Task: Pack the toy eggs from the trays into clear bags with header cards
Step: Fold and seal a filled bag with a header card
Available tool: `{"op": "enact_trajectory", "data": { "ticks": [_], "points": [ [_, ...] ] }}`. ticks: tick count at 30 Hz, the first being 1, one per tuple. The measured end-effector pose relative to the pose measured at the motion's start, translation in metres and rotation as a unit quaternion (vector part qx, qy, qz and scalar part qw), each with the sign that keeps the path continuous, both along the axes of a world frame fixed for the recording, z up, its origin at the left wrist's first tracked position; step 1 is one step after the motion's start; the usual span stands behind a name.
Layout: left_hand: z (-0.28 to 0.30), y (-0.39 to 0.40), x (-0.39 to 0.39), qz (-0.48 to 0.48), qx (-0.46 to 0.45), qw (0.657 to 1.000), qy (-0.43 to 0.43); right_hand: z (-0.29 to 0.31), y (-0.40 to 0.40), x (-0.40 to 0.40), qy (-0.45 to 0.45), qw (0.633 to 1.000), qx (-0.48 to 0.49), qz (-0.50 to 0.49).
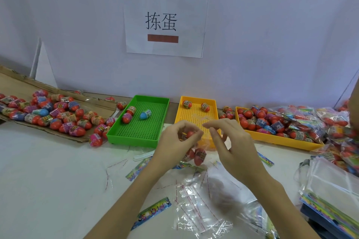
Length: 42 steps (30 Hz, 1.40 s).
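Trays come first as we take stock: the green tray [138, 132] at eleven o'clock from our hands carries three toy eggs, the middle yellow tray [196, 118] at twelve carries two, and the far yellow tray [275, 138] at two o'clock is heaped. Our left hand [175, 139] curls around a clear bag [198, 149] at its mouth, with a red egg [190, 134] pinched among the fingertips and two more eggs [195, 156] hanging in the film at six o'clock below. Our right hand [231, 141] hovers spread, gripping nothing we can make out. We judge it best to hold the mouth wide and drop the egg in cleanly before reaching for a loose header card [151, 212].
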<state>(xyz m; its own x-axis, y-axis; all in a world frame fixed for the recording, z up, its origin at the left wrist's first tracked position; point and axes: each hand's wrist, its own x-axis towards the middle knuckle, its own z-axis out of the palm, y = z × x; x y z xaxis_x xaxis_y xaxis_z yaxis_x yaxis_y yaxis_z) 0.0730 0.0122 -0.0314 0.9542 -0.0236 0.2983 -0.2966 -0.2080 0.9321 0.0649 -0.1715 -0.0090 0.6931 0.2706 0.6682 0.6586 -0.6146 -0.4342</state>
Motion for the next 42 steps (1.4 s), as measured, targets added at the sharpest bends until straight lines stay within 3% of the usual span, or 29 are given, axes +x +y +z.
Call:
{"op": "enact_trajectory", "data": {
  "ticks": [10,14,19,28,39,42],
  "points": [
    [0.000,0.007,0.004,0.038,-0.033,0.997,0.063,-0.031,-0.045,0.062,0.067,0.971,0.032,-0.229],
    [0.002,0.006,0.003,0.026,-0.037,0.996,0.073,-0.048,-0.046,0.077,0.140,0.936,-0.093,-0.309],
    [0.004,0.001,0.001,0.009,-0.031,0.997,0.076,-0.057,-0.051,0.081,0.124,0.931,-0.123,-0.320],
    [0.006,0.002,0.000,0.010,-0.019,0.996,0.088,-0.050,-0.052,0.081,0.072,0.941,-0.050,-0.326],
    [0.007,0.001,-0.002,0.010,-0.017,0.995,0.093,-0.055,-0.050,0.082,0.071,0.934,-0.115,-0.332],
    [0.007,0.000,-0.002,0.008,-0.013,0.996,0.093,-0.055,-0.051,0.082,0.062,0.937,-0.082,-0.332]
  ]
}}
